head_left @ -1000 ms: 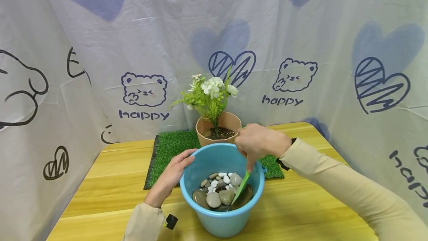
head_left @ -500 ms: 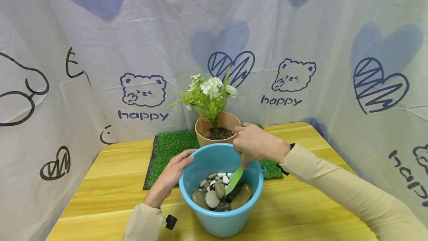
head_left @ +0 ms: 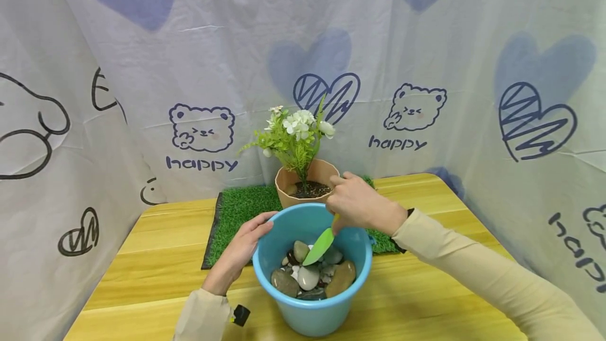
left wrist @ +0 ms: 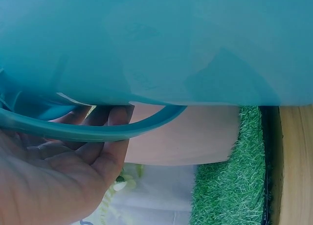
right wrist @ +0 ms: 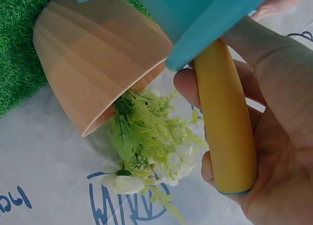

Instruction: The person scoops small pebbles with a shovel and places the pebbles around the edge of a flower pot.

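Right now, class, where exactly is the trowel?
In the head view, the trowel is just right of centre, held by the right hand and angled down at the stones inside the bucket.

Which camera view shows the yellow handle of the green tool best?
The right wrist view: the yellow handle appears large and close there, held in the right hand. The head view shows only a small part above the green blade; the hand hides the rest. The left wrist view does not show it.
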`<state>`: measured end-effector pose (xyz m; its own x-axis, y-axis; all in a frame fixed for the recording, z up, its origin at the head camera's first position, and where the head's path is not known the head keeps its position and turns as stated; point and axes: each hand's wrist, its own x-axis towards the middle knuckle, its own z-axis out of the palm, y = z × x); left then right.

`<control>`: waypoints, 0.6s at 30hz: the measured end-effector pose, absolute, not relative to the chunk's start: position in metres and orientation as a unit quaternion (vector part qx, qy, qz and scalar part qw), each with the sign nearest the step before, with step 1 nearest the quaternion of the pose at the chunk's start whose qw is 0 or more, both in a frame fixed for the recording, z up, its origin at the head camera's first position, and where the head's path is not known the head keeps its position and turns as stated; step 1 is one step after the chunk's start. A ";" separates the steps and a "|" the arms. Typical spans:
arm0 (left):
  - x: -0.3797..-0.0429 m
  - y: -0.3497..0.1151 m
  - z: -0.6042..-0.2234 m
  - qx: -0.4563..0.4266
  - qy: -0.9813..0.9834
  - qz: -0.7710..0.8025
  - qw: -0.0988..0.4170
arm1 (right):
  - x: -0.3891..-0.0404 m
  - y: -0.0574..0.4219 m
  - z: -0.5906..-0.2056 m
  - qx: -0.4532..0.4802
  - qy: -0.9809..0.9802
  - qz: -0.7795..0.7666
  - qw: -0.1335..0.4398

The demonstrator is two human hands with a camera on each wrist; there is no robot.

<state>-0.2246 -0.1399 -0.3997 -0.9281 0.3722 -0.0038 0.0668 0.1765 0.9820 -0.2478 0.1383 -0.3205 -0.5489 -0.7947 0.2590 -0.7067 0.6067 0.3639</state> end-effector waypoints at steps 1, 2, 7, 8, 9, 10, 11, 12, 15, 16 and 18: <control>-0.225 -0.140 -0.400 0.145 0.757 0.625 0.122 | -0.248 0.138 -0.321 0.429 -0.873 -0.111 0.203; -0.225 -0.140 -0.400 0.145 0.757 0.625 0.121 | -0.247 0.138 -0.321 0.428 -0.873 -0.114 0.206; -0.225 -0.141 -0.400 0.146 0.758 0.624 0.120 | -0.243 0.134 -0.323 0.419 -0.866 -0.147 0.228; -0.225 -0.141 -0.400 0.146 0.758 0.624 0.120 | -0.241 0.133 -0.323 0.418 -0.863 -0.156 0.235; -0.225 -0.141 -0.400 0.145 0.759 0.624 0.120 | -0.240 0.132 -0.324 0.418 -0.861 -0.163 0.241; -0.225 -0.141 -0.400 0.145 0.759 0.623 0.120 | -0.239 0.130 -0.324 0.417 -0.859 -0.169 0.245; -0.225 -0.141 -0.400 0.145 0.759 0.623 0.120 | -0.239 0.129 -0.325 0.418 -0.856 -0.174 0.249; -0.225 -0.141 -0.400 0.146 0.759 0.623 0.120 | -0.238 0.127 -0.325 0.420 -0.854 -0.176 0.251; -0.224 -0.141 -0.400 0.147 0.758 0.624 0.121 | -0.240 0.124 -0.329 0.429 -0.851 -0.167 0.253; -0.224 -0.141 -0.400 0.147 0.758 0.624 0.121 | -0.240 0.124 -0.331 0.433 -0.850 -0.161 0.252; -0.225 -0.141 -0.400 0.148 0.758 0.624 0.122 | -0.243 0.124 -0.334 0.441 -0.850 -0.143 0.252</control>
<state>-0.2248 -0.1406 -0.3997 -0.9264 0.3766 -0.0005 0.0718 0.1780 0.9814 -0.2426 0.1244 -0.3336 -0.4850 -0.8209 0.3015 -0.6766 0.5707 0.4654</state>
